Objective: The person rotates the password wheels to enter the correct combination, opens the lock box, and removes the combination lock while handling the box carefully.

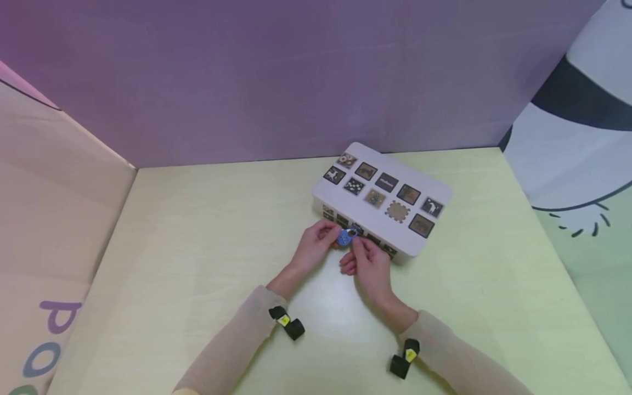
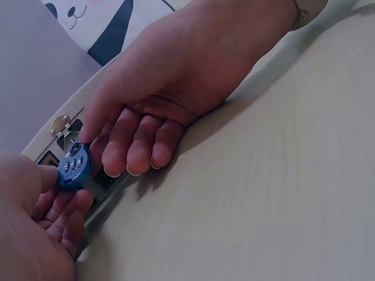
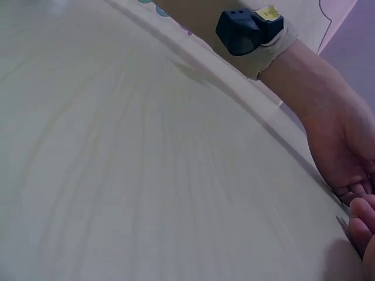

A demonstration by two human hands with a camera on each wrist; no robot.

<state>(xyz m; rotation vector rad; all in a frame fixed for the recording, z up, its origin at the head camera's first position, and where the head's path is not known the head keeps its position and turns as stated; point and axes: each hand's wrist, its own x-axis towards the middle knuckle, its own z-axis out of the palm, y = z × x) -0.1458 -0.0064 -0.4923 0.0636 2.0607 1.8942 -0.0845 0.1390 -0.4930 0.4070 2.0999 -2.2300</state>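
A small blue combination padlock [image 1: 344, 237] with number dials is at the front side of a white box [image 1: 395, 233] printed with dark and brown square pictures. My left hand [image 1: 312, 244] grips the padlock body between thumb and fingers. On the other side, my right hand [image 1: 372, 270] pinches the padlock near its shackle with thumb and forefinger, the other fingers curled loosely. In the left wrist view a metal latch [image 2: 60, 125] sits on the box's edge just above the padlock [image 2: 74, 170]. Whether the shackle passes through the latch is hard to tell.
The box lies at an angle on a pale wooden table [image 1: 197, 236], near its back edge. Behind it rises a purple cloth wall [image 1: 247, 82]. Printed panels stand at both sides. Black wrist cameras [image 1: 294, 328] sit on both sleeves.
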